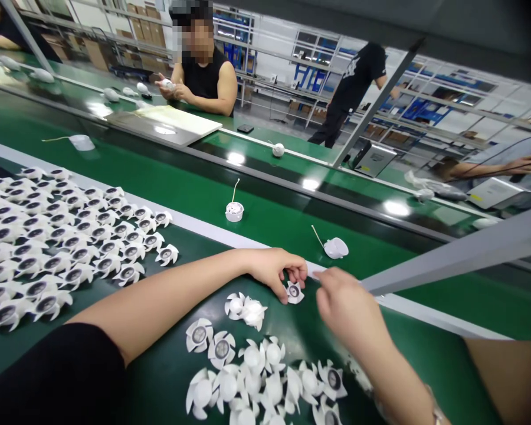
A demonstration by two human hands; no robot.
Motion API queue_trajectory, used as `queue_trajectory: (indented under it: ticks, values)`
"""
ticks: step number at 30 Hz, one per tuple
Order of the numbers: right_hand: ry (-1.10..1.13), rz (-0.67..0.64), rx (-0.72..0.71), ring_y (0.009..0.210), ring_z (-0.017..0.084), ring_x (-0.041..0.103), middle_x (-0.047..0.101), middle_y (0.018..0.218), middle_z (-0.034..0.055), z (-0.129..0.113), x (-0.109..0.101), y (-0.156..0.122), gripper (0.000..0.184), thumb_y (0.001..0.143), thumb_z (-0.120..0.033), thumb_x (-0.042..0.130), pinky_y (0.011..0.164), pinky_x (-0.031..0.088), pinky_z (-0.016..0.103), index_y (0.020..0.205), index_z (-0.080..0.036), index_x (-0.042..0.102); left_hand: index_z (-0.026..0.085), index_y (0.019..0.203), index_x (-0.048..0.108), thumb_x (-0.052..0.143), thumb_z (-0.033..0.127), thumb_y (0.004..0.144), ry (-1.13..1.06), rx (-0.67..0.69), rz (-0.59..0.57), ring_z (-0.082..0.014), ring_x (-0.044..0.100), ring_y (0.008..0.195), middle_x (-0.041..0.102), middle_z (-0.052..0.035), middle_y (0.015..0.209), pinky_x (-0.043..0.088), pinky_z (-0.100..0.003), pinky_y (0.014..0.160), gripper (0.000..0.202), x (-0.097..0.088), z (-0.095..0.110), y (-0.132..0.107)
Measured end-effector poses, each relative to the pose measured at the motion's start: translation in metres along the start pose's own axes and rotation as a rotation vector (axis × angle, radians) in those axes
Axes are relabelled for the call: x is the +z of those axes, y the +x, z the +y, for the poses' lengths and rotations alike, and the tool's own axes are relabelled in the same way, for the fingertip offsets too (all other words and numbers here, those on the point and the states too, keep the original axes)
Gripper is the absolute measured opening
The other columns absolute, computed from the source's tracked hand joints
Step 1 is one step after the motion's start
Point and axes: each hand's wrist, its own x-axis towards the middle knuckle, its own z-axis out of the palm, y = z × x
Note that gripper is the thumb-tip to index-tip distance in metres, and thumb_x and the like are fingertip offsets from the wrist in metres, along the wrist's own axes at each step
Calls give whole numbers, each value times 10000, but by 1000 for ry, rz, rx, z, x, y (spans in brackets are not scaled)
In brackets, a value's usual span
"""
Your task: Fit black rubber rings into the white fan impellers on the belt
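The left hand (272, 273) pinches a small white fan part (294, 293) — the right hand (345, 310) sits just beside it, its grip pressed together. More white fan parts (252, 366) lie below, on the green worktop (425, 360) — open room runs up to its white edge strip (230, 236).

Across the green conveyor belt (265, 177), white domed units (234, 211) trail short wires, a flat white board (163, 121) lies on the far bench, and a co-worker (203, 82) in a black sleeveless top sits before shelving with cartons (144, 29)
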Motion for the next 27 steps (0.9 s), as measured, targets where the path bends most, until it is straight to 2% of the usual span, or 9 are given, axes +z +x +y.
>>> queue_trajectory:
  ticks: [2, 5, 7, 9, 11, 14, 18, 20, 27]
  values:
    - [-26, 13, 169, 1035, 318, 573, 614, 1145, 186, 27, 7, 25, 432, 808, -45, 465, 782, 482, 400, 1186, -131, 656, 243, 1078, 578, 877, 281, 623, -7, 5, 4, -177, 613, 1038, 700, -5, 1122, 484, -276, 775, 546, 1, 0, -1]
    - [10, -171, 274, 1174, 372, 513, 480, 1363, 209, 59, 19, 59, 608, 746, 43, 469, 820, 473, 441, 1280, -200, 628, 247, 1143, 577, 875, 313, 635, -8, -9, 20, -187, 607, 1062, 695, -22, 1159, 470, -284, 781, 593, 4, 3, -3]
    - [62, -265, 238, 1077, 302, 576, 520, 1314, 169, 67, 22, 66, 576, 748, 53, 472, 791, 475, 381, 1206, -237, 664, 255, 1219, 562, 880, 354, 631, -10, -19, 29, -197, 595, 1074, 665, -42, 1221, 461, -292, 783, 676, 5, 4, -4]
    - [111, -233, 226, 936, 230, 605, 567, 1203, 144, 64, 19, 59, 419, 788, -22, 531, 745, 470, 322, 1148, -198, 651, 253, 1279, 532, 886, 400, 619, -39, -21, 63, -194, 579, 1057, 627, -60, 1250, 456, -291, 777, 763, 5, 3, -2]
    - [253, -136, 304, 815, 193, 589, 600, 1043, 107, 53, 12, 42, 281, 829, -197, 624, 685, 461, 293, 1105, -159, 593, 223, 1300, 499, 866, 452, 642, -121, -17, 141, -162, 575, 932, 623, -53, 1123, 447, -280, 740, 788, 4, -1, 0]
    - [623, -74, 389, 692, 161, 550, 593, 831, 21, 32, 3, 12, 289, 882, -423, 608, 622, 452, 273, 1036, -188, 541, 172, 1249, 500, 748, 560, 761, -256, -17, 235, -94, 478, 681, 531, 31, 815, 381, -251, 641, 671, -1, -7, 5]
    - [962, -66, 150, 1059, 211, 597, 596, 1135, 78, 11, 0, -5, 173, 871, -326, 620, 911, 489, 345, 1001, -222, 576, 168, 1188, 525, 707, 605, 784, -353, -27, 200, -77, 411, 623, 479, 59, 739, 312, -236, 594, 622, -6, -8, 4]
    - [1058, -69, 77, 1175, 226, 564, 551, 1221, 91, 5, -1, -5, 132, 839, -254, 634, 960, 485, 355, 952, -225, 574, 173, 1170, 530, 763, 572, 744, -386, -22, 172, -77, 419, 625, 477, 65, 730, 328, -235, 607, 629, -6, -6, 2]
    - [741, -200, -111, 1131, 218, 602, 604, 1203, 60, 8, 1, -8, 174, 824, -143, 652, 963, 488, 360, 948, -258, 692, 196, 1167, 570, 898, 420, 608, -296, -73, 78, -74, 437, 602, 478, 68, 729, 342, -224, 572, 686, 1, 0, 0]
